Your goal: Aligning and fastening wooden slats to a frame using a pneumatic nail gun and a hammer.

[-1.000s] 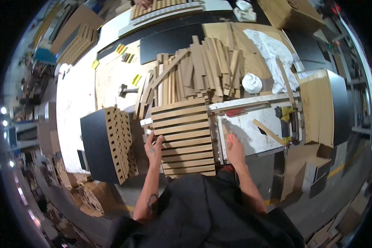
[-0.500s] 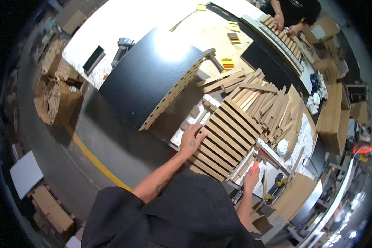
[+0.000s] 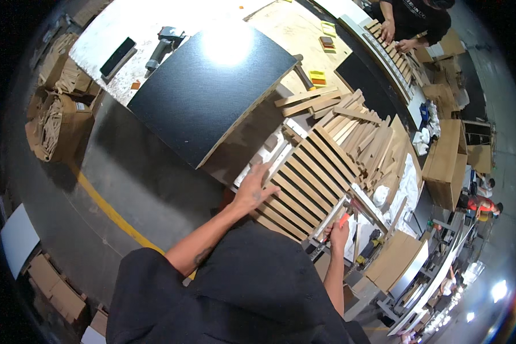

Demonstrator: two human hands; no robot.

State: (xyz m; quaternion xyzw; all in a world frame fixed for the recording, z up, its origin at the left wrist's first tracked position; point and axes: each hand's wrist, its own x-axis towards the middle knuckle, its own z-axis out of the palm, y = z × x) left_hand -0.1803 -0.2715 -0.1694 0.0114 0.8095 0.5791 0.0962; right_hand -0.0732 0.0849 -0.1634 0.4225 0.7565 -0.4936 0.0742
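A panel of light wooden slats, with dark gaps between them, lies in front of me. My left hand rests at its left edge, fingers spread and the thumb reaching over the slat ends. On the panel's right side, my right hand is closed round the orange handle of a hammer. The hammer head is close to the panel's right edge; whether it touches is too small to tell. A white, worn support shows along the panel's left side.
Loose wooden strips are heaped beyond the panel. A large black board stands at the left, near a nail gun. Another hammer lies behind the board. Across the table, a co-worker's hands touch another slatted piece. Cardboard boxes stand right.
The hammer in my right hand has come nearer the panel's right edge. My left hand has flattened and spread at the left edge. The whole view has shifted slightly.
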